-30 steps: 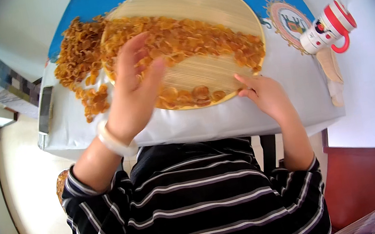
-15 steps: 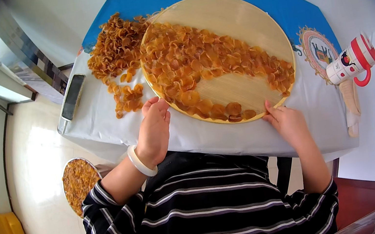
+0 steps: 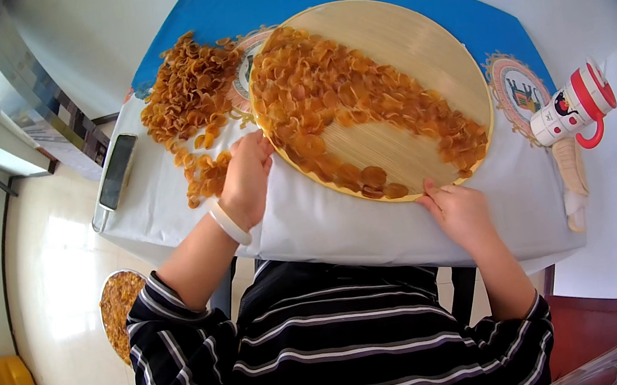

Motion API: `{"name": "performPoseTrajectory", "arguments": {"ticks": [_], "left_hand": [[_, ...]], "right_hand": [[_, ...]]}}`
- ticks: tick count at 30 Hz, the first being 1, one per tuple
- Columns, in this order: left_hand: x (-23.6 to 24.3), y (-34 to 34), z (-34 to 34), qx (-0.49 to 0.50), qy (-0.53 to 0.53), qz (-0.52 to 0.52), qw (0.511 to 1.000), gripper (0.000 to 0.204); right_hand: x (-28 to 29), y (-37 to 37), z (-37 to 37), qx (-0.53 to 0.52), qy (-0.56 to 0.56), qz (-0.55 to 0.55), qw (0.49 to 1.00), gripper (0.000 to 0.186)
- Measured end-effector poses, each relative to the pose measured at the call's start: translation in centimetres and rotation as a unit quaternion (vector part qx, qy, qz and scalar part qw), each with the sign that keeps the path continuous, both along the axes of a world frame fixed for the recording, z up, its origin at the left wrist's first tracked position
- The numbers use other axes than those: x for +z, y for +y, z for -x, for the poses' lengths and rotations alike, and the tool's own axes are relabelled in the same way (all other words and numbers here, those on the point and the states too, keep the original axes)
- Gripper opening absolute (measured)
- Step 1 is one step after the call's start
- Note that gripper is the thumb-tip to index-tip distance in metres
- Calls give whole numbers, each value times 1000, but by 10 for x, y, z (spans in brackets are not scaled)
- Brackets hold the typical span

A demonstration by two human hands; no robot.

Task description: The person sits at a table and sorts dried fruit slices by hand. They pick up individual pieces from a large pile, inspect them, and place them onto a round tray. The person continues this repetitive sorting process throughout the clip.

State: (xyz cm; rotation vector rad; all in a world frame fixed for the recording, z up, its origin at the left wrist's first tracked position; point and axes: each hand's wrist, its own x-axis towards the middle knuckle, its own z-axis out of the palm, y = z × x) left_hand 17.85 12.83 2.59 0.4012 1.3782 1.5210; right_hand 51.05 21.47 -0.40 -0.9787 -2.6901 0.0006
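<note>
A large round bamboo tray sits on the table, bearing a broad band of thin amber-brown dried slices. Bare weave shows at its far right and in a patch near its front. My left hand, with a white bangle at the wrist, is closed on the tray's left rim; the rim partly hides its fingertips. At the front right of the rim, my right hand grips with the thumb on top and the other fingers tucked below. Left of the tray lies a heap of similar slices, with a smaller cluster nearer my left hand.
A phone lies at the table's left edge. At the right edge are a red-and-white mug and a beige wrapped item. Another slice-covered round tray is low at the left. Blue and silvery-white cloth covers the table.
The tray has shifted right, away from the heap, uncovering a printed patch of cloth. My left hand has moved up and onto the left rim; my right hand keeps its grip, slightly further left.
</note>
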Motion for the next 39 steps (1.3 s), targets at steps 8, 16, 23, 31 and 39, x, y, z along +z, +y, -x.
{"name": "performPoseTrajectory", "arguments": {"ticks": [8,16,23,31,39], "left_hand": [[-5,43,39,-4,21,18,1000,31],[23,40,12,-54,228,-105,967,27],[35,61,-15,-220,534,-300,759,15],[10,69,-14,-247,510,-268,779,11],[-6,76,-10,-184,619,-232,727,8]], "right_hand": [[3,1,28,18,-38,12,999,30],[67,23,75,-23,280,257,925,42],[55,46,145,-14,397,590,703,72],[38,51,150,42,383,540,748,84],[15,60,149,77,393,437,805,72]]}}
